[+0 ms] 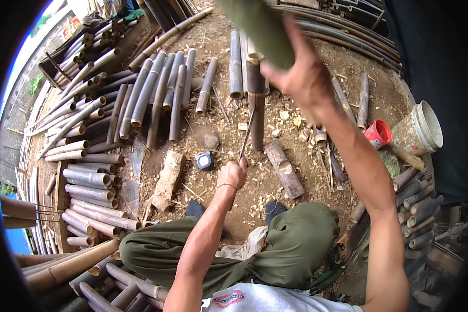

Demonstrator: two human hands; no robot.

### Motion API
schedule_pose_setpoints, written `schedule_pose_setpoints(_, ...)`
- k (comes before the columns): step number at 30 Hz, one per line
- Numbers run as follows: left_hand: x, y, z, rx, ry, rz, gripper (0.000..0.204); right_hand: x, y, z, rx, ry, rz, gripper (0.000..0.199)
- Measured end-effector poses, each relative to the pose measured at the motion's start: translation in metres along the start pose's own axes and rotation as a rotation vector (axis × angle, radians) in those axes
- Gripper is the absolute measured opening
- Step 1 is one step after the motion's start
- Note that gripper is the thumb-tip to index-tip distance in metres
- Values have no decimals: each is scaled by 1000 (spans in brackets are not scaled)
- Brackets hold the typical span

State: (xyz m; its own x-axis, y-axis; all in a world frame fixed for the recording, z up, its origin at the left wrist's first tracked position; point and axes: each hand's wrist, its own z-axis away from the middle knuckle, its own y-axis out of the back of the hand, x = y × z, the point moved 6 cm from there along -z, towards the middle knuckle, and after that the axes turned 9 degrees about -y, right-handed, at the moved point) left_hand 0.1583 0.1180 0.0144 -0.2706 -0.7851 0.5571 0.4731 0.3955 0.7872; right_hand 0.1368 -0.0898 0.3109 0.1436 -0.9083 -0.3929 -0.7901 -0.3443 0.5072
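My left hand (231, 175) is closed round the handle of a knife (248, 134), its long narrow blade pointing away and up. The blade's tip overlaps a dark bamboo tube (256, 112) in front of me; whether they touch I cannot tell. Raised at the upper middle, my right hand (304, 78) has thumb and fingers about the end of a green, rounded, elongated thing (262, 31). Blur and the picture's top edge hide what kind it is. A tape measure (204, 160) lies on the ground left of my left hand.
Wood blocks (284, 169) (168, 179) lie on either side among scattered chips. Bamboo tubes are piled at left (91, 179) and lower right (418, 218). A red bucket (378, 133) and a whitish bucket (418, 130) stand right. My green-trousered legs (301, 244) are bent in front.
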Motion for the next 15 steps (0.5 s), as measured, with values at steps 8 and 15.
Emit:
schedule_pose_setpoints(8,-12,-27,-15,-194,-80,-128,62,84,-91,190,-979,-365,607,105)
schedule_pose_setpoints(15,9,-20,-4,-277,88,-77,59,74,-45,104,-223,-260,193,103)
